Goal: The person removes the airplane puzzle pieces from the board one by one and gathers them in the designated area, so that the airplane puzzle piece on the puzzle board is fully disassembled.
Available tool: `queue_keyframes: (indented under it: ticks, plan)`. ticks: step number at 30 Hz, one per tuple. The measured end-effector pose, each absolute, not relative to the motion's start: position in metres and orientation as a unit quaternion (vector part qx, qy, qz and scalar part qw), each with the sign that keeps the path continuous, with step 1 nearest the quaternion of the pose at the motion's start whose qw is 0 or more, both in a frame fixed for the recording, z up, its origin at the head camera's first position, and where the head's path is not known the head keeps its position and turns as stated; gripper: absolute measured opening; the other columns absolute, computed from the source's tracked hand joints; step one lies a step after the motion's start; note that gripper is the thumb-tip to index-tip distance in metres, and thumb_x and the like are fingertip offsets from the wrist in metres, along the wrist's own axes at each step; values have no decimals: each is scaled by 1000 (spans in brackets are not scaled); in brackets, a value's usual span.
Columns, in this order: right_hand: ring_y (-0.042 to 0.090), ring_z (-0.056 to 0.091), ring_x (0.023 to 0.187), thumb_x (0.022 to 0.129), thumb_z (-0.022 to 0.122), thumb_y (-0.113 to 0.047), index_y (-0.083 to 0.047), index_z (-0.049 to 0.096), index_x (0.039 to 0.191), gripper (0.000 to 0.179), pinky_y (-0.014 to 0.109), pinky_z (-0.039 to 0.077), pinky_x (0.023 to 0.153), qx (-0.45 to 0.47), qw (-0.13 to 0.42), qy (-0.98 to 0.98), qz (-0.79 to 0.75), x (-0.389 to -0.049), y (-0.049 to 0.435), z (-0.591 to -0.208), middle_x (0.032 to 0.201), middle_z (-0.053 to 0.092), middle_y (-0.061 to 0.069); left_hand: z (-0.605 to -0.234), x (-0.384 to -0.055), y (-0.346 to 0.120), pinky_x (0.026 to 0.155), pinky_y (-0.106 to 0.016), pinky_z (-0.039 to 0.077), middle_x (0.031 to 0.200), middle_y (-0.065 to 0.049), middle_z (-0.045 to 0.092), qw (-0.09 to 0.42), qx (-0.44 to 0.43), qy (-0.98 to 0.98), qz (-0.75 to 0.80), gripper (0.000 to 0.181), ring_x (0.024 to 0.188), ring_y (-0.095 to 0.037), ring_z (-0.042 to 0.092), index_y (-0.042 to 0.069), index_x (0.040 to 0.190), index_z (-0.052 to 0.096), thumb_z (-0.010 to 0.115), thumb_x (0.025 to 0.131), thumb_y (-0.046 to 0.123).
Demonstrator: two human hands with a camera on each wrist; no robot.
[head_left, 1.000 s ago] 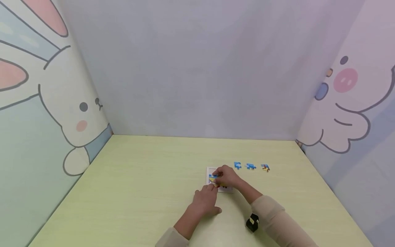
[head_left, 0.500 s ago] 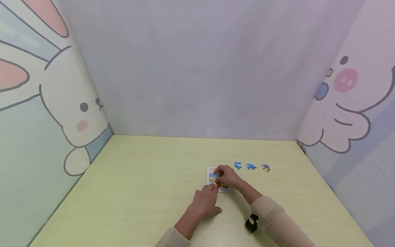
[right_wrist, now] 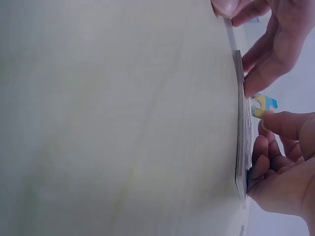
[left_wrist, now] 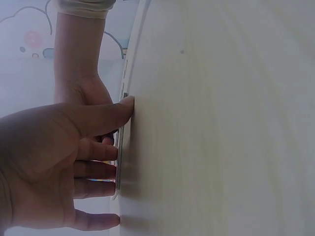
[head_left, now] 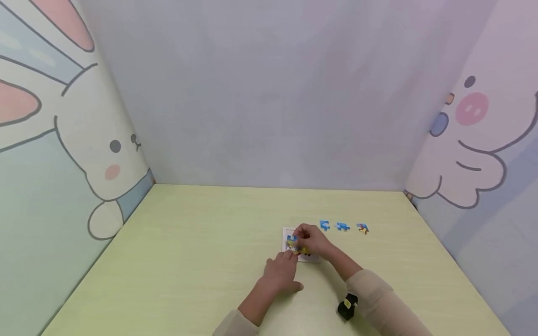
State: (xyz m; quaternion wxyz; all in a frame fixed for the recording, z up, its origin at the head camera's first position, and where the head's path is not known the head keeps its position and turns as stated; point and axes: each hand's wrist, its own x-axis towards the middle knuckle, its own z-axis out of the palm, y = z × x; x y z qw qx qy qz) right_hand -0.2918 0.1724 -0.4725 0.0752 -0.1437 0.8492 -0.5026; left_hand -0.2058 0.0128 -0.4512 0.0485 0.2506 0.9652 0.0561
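Note:
In the head view my left hand (head_left: 280, 271) rests its fingertips on the near edge of a small white-framed puzzle board (head_left: 286, 231). Its fingers look fairly straight in the left wrist view. Over the board, my right hand (head_left: 314, 241) pinches a blue and yellow puzzle piece (right_wrist: 266, 104) between thumb and finger. That piece is tilted up, apart from the board surface in the right wrist view. Some yellow and red picture (head_left: 306, 252) shows on the board below the right hand. Much of the board is hidden by both hands.
Three loose puzzle pieces lie in a row beyond the right hand: a blue one (head_left: 324, 225), another blue one (head_left: 342, 226) and a multicoloured one (head_left: 363, 228). A black device (head_left: 347, 306) sits by the right sleeve. Walls enclose the pale table (head_left: 189, 242).
The right hand has shifted slightly to the right, and the puzzle piece in its pinch now shows more tilted up above the board. The left hand keeps its place on the board's edge.

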Motion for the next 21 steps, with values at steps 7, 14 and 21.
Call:
queue_keyframes:
  ticks: [7, 14, 21]
  plan:
    - [16, 46, 63, 87, 61, 1, -1, 60, 95, 8, 25, 40, 54, -132, 75, 840, -520, -290, 182, -470, 74, 52, 6, -450, -206, 16, 73, -42, 46, 119, -3, 49, 53, 255, 964, 57, 71, 111, -21, 47, 8, 126, 53, 71, 74, 53]
    - [18, 48, 68, 87, 61, 1, 3, 60, 99, 12, 28, 43, 57, -128, 77, 828, -540, -287, 188, -469, 79, 54, 9, -452, -205, 17, 70, -40, 46, 116, -3, 49, 50, 259, 963, 49, 69, 109, -21, 48, 7, 123, 54, 71, 74, 53]
    - [19, 49, 71, 87, 62, 2, 3, 61, 98, 11, 26, 43, 61, -102, 50, 821, -560, -284, 196, -465, 81, 56, 9, -451, -206, 13, 68, -37, 46, 110, -3, 50, 40, 259, 964, 41, 66, 99, -20, 50, 5, 119, 57, 70, 75, 53]
